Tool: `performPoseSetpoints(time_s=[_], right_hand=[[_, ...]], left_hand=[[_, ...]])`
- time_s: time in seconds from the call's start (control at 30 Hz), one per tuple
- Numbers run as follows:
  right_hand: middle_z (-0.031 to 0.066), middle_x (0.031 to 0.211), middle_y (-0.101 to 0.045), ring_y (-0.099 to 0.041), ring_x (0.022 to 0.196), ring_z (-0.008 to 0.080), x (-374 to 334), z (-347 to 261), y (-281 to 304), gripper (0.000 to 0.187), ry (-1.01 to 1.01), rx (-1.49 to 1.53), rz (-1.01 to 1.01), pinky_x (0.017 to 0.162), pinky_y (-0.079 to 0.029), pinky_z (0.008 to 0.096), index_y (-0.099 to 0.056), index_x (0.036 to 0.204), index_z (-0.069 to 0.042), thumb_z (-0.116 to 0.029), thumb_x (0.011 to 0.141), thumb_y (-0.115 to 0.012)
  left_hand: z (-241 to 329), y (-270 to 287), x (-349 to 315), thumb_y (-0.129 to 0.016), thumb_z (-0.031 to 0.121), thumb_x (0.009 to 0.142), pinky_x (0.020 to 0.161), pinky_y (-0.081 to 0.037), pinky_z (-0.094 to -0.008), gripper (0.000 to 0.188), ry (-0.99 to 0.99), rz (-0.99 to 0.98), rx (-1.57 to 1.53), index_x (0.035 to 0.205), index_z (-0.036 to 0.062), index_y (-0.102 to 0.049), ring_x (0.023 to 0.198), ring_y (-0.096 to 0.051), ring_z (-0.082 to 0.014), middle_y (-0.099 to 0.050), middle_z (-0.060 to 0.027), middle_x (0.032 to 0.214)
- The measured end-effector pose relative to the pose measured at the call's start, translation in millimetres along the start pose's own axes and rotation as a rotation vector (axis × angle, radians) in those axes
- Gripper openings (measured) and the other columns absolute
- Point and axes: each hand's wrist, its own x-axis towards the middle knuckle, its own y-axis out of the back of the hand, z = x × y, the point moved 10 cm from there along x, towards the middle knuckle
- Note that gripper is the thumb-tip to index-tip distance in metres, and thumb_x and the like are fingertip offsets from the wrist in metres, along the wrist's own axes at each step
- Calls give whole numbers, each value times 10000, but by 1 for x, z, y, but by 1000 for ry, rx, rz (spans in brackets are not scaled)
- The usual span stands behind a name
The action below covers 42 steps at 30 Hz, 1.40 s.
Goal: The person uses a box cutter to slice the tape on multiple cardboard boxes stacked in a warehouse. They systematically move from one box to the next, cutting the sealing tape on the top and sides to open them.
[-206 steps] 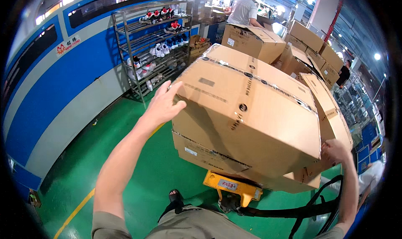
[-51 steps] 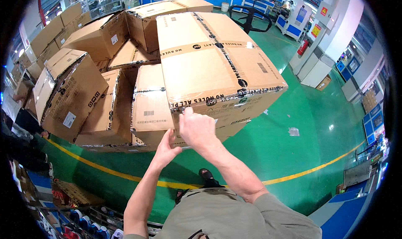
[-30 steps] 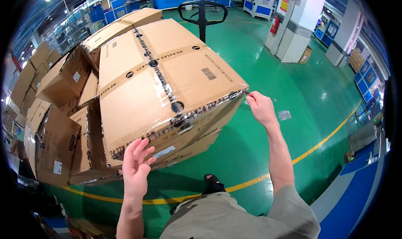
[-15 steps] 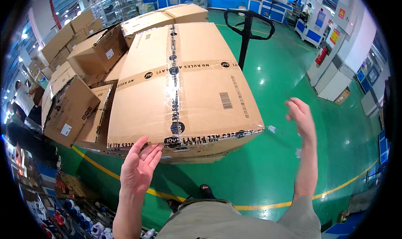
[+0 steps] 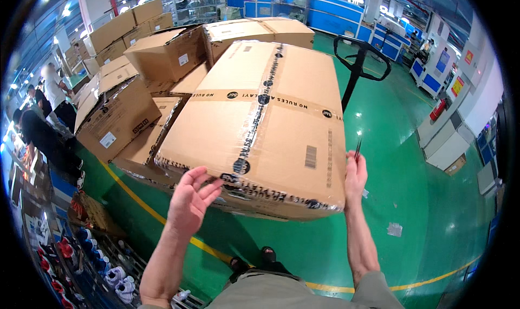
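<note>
- The large taped carton point(image 5: 260, 125) tops the stack of boxes point(image 5: 130, 92), its near edge right before the person
- Right hand point(image 5: 355, 176), raised clear half a second ago, now lies flat against the carton's right side
- Left hand point(image 5: 189, 200) stays spread, just short of the near edge
- Judged: grip closing

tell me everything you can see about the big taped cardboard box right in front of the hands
The big cardboard box is plain brown corrugated card, wide and flat-topped, its flaps shut and sealed with printed tape along the centre seam, across the top and along the near edge. A small barcode is printed near its right side. It sits on top of other cartons, its near edge jutting over the green floor. The right hand presses its right near corner; the left hand is open just below the near edge, contact unclear.
</note>
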Motion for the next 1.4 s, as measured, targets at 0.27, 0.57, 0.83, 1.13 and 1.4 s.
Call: performPoseSetpoints(time_s=[0.27, 0.57, 0.83, 1.13, 1.4], right_hand=[[109, 951, -585, -543, 787, 213, -198, -133, -120, 317, 789, -310, -298, 1042, -342, 445, -529, 1120, 51, -43, 823, -588], [100, 814, -624, -610, 733, 263, -265, -167, -247, 281, 738, 88, -799, 823, -477, 438, -614, 1039, -5, -153, 816, -699], [143, 763, -651, -642, 681, 322, -102, -152, -299, 217, 621, -278, -1325, 592, -515, 400, -637, 1046, -69, -175, 858, -658], [171, 788, -666, -648, 748, 361, -89, -156, -436, 217, 1215, -624, -1547, 656, -490, 458, -588, 982, -46, -246, 915, -535], [157, 688, -639, -642, 664, 354, -173, -185, -473, 109, 1691, -302, -1584, 577, -476, 460, -572, 876, -48, -142, 875, -518]], left_hand=[[76, 82, 41, -575, 328, 911, 868, -508, -366, 474, 72, 20, 207, 1296, 91, -429, 1025, -612, -254, -554, -120, 1229], [78, 128, 26, -570, 103, 868, 701, -536, -239, 289, -37, 349, 187, 1138, 1, -583, 864, -653, -144, -668, -90, 1042], [85, 91, -13, -541, 37, 803, 478, -329, -199, 331, -71, 479, 291, 1125, -8, -601, 655, -524, -25, -648, 32, 896], [87, 119, -24, -568, 13, 779, 515, -382, -223, 185, -111, 854, 425, 944, -29, -640, 565, -487, -49, -593, 6, 718], [88, 105, -33, -596, 6, 774, 550, -415, -216, 165, -285, 1024, 406, 928, -45, -630, 607, -525, -58, -613, -17, 737]])
